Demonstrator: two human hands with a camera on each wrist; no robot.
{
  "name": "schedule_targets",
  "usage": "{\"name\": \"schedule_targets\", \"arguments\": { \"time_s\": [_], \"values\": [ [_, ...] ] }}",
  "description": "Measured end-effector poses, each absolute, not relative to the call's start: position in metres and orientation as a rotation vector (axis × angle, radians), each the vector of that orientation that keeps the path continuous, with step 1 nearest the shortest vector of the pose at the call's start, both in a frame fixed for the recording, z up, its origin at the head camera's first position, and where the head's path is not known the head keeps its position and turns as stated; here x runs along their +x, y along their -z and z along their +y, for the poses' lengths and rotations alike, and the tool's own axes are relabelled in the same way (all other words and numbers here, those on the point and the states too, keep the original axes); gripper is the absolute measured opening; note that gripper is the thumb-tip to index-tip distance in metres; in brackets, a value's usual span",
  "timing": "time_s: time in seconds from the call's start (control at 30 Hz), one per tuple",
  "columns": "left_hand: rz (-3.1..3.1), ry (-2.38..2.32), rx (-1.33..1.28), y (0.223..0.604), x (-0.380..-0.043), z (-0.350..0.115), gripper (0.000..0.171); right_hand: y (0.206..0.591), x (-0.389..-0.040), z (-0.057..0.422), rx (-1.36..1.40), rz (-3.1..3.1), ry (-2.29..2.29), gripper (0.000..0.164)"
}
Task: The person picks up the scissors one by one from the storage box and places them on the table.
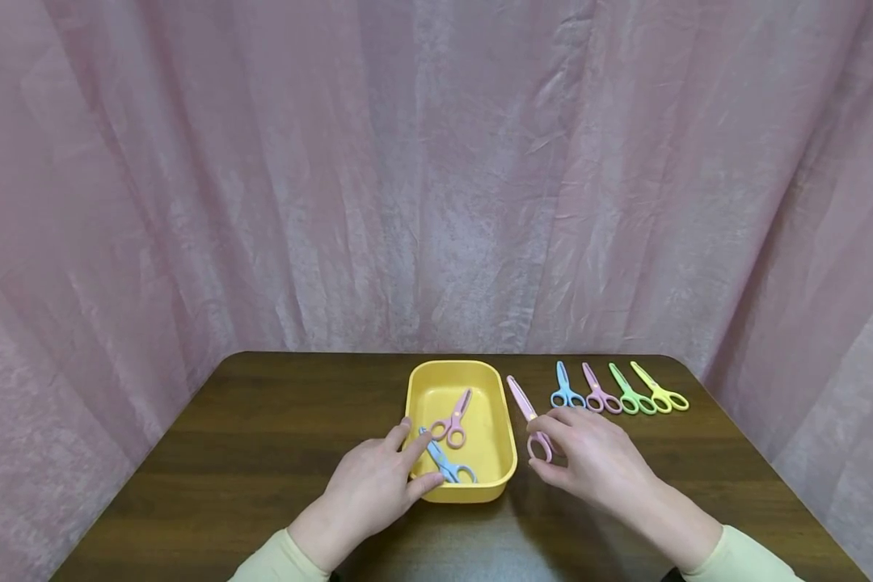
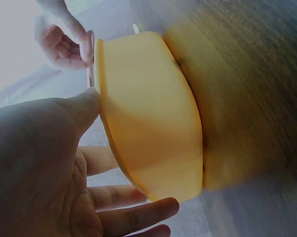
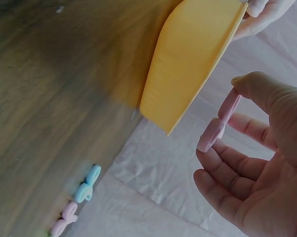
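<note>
My right hand (image 1: pixel 589 453) pinches pink scissors (image 1: pixel 521 399) by the handle loops, blades pointing away, just right of the yellow tray (image 1: pixel 509 436). In the right wrist view, the pink handles (image 3: pixel 211 135) lie between thumb and fingertips. Over the tray's near left corner is my left hand (image 1: pixel 371 481), its thumb at the rim and its fingers spread and fairly straight. The left wrist view shows fingers on both sides of that tray rim (image 2: pixel 105 106). Inside the tray lie another pair of pink scissors (image 1: pixel 456 420) and blue scissors (image 1: pixel 447 466), partly covered by my left fingers.
To the right stand in a row blue scissors (image 1: pixel 563 388), mauve scissors (image 1: pixel 600 391), green scissors (image 1: pixel 629 391) and yellow scissors (image 1: pixel 658 390), lying on the dark wooden table (image 1: pixel 284 428). A pink curtain (image 1: pixel 407 178) hangs behind the table's far edge.
</note>
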State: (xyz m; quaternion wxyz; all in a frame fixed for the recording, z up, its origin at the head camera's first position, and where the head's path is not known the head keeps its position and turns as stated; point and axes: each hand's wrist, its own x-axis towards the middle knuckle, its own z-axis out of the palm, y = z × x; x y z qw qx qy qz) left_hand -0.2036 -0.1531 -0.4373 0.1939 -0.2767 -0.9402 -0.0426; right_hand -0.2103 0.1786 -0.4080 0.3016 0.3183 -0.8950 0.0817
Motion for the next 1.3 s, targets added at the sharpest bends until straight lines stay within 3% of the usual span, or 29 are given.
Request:
{"name": "schedule_targets", "arguments": {
  "time_s": [1.3],
  "values": [
    [-2.687, 0.142, -0.759, 0.438, -0.203, -0.153, 0.061, 0.452, -0.194, 0.206, 0.914, -2.556, -0.149, 0.036]
  ]
}}
